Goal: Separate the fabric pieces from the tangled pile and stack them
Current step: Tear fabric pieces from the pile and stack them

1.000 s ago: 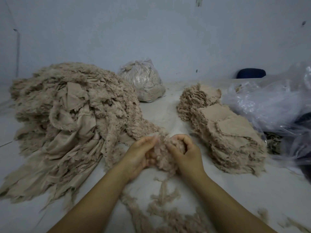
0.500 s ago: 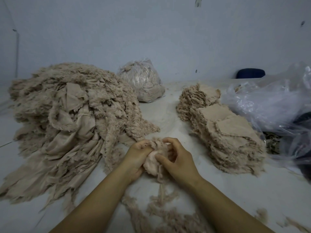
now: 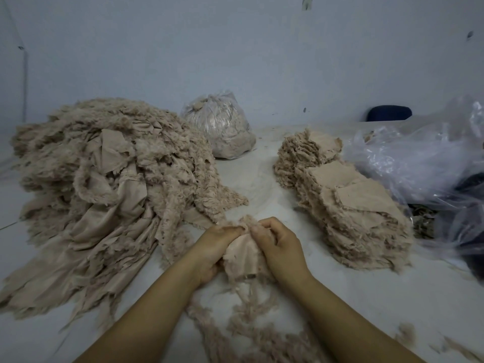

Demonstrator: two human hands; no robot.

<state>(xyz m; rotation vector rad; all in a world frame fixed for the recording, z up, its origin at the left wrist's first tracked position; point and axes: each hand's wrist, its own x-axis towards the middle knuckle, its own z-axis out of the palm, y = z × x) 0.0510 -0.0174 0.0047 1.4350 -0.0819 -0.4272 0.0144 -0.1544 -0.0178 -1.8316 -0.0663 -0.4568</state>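
Observation:
A big tangled pile (image 3: 110,184) of beige frayed fabric fills the left of the white surface. On the right lies a long stack (image 3: 351,203) of flat beige pieces. Between them, near the front, a small frayed fabric piece (image 3: 242,254) is held up by both hands. My left hand (image 3: 212,248) grips its left edge and my right hand (image 3: 279,244) pinches its top right edge. Its smooth backing faces me, and fluff sticks out above the fingers.
Loose fluffy threads (image 3: 251,328) lie in front of my forearms. A tied clear bag (image 3: 222,124) of scraps stands at the back. Crumpled clear plastic (image 3: 424,158) over dark material lies at the right. A dark blue object (image 3: 389,113) sits by the wall.
Both hands drew closer together and toward me with the piece. The piece turned so that its smooth side now faces me, spread between the hands.

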